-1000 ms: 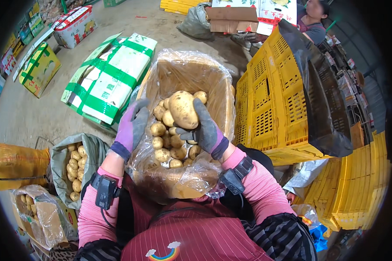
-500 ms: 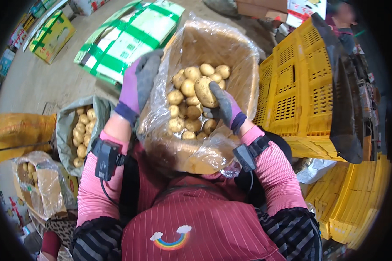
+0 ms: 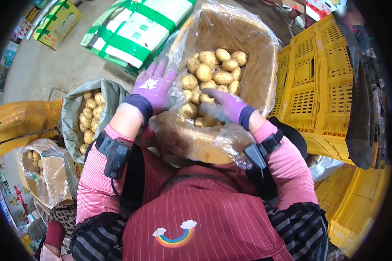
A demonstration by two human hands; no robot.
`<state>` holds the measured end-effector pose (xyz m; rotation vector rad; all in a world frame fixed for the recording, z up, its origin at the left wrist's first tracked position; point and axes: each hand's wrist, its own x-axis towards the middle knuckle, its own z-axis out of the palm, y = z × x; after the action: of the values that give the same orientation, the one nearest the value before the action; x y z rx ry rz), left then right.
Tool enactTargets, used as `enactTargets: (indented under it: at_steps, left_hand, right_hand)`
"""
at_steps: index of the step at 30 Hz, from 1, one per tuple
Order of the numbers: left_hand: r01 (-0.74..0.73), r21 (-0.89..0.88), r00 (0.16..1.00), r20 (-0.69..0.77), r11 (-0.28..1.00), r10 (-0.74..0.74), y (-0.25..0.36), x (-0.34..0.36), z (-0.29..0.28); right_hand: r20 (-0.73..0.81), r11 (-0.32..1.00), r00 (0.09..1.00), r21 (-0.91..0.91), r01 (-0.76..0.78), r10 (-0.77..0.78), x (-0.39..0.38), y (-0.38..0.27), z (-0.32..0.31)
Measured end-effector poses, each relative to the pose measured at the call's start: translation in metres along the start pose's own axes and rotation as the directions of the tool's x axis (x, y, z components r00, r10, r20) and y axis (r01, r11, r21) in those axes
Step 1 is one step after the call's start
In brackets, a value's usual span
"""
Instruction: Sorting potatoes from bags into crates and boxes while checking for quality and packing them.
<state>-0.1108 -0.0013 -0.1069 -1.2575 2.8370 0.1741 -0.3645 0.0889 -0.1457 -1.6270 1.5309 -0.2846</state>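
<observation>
A cardboard box [image 3: 265,93] lined with clear plastic film [image 3: 178,56] stands before me, with several potatoes [image 3: 223,78] piled inside. My left hand [image 3: 154,89], in a purple and grey glove, lies against the film at the box's left side, fingers spread and holding nothing. Inside the box my gloved right hand [image 3: 231,105] reaches over the nearer potatoes. Its fingers are stretched apart, and no potato shows in its grip; part of the palm side is hidden.
Left of the box stands a grey-green sack [image 3: 69,115] of potatoes; nearer is a plastic-lined carton [image 3: 52,182]. A white carton with green tape [image 3: 139,26] lies at the far left. Stacked yellow crates [image 3: 313,87] rise on the right.
The large potato in my right hand has left its grip, and that hand's fingers have opened low over the pile. My left hand has turned its back up, fingers spread. The view has shifted.
</observation>
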Motion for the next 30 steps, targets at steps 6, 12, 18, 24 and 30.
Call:
enactTargets:
  at_steps: [6,12,18,24,30]
  left_hand:
    - [0.2,-0.476,0.943,0.329,0.856,-0.037,-0.035,0.004,0.034]
    - [0.277,-0.388,0.934,0.323,0.879,-0.152,-0.031,0.003,0.021]
    - [0.237,-0.416,0.945,0.31,0.878,-0.108,-0.046,0.012,0.036]
    - [0.276,-0.421,0.949,0.26,0.864,-0.176,-0.052,0.014,0.046]
    - [0.307,-0.029,0.866,0.423,0.951,-0.267,-0.051,0.008,0.039]
  right_hand:
    - [0.075,0.793,0.804,-0.132,0.595,-0.59,-0.016,-0.038,0.044]
    - [0.062,0.732,0.778,-0.3,0.612,-0.625,-0.042,-0.055,0.076]
    - [0.193,0.782,0.82,-0.245,0.573,-0.54,-0.041,-0.061,0.055]
    - [0.166,0.645,0.704,-0.301,0.703,-0.69,-0.036,-0.05,0.056]
    - [0.192,0.757,0.81,-0.289,0.587,-0.555,-0.037,-0.054,0.048]
